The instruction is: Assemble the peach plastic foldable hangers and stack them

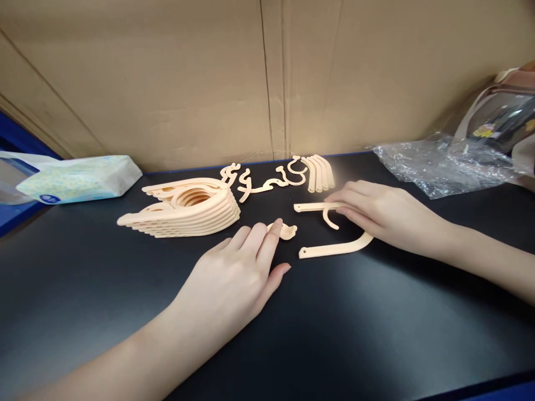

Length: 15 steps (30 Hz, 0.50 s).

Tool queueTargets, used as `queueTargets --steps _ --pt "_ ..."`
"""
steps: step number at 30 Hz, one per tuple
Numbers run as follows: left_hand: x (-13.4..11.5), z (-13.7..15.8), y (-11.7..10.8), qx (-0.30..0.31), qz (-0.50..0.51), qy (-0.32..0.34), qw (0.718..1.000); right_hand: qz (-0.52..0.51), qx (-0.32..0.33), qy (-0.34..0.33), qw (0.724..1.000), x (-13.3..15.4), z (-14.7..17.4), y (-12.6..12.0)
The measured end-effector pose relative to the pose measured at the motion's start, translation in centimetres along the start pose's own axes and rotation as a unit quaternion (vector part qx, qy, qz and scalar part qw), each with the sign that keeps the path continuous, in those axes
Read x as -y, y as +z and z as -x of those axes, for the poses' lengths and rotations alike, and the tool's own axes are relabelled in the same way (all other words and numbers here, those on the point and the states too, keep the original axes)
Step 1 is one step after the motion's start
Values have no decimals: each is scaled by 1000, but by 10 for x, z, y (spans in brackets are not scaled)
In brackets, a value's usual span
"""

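My left hand [242,256] reaches over the table with its fingers stretched and the thumb apart. Its fingertips touch a small cream plastic piece [288,231], partly hidden beneath them. To its right, my right hand [374,211] has its fingers closed on a straight cream hanger arm [309,207]. A curved hanger hook [331,221] lies against that arm, close to the thumb. Nearer to me rests a second, bent hanger arm [330,250], its far end hidden under the right hand. Left of my hands sits a stack of folded cream hangers [196,214].
Several loose hooks [273,182] and a row of hanger arms [320,172] lie at the back of the black table [355,328]. A tissue pack [83,178] is at left. Clear plastic wrap [438,167] and a transparent bag [497,122] are at right; cardboard [175,83] stands behind.
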State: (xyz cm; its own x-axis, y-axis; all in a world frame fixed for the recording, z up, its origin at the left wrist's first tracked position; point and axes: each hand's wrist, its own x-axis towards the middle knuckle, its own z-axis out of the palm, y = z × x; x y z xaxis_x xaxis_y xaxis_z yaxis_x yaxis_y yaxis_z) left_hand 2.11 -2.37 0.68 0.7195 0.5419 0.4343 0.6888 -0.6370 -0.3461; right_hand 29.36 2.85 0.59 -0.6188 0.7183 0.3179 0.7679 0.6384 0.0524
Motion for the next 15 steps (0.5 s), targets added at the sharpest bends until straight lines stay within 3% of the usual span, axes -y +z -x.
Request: queueTargets --steps 5,15 --pt "0 3 0 5 6 -11 1000 -69 8 36 997 1 0 2" --pt "1 1 1 17 15 -5 1000 -90 11 47 995 -6 0 9"
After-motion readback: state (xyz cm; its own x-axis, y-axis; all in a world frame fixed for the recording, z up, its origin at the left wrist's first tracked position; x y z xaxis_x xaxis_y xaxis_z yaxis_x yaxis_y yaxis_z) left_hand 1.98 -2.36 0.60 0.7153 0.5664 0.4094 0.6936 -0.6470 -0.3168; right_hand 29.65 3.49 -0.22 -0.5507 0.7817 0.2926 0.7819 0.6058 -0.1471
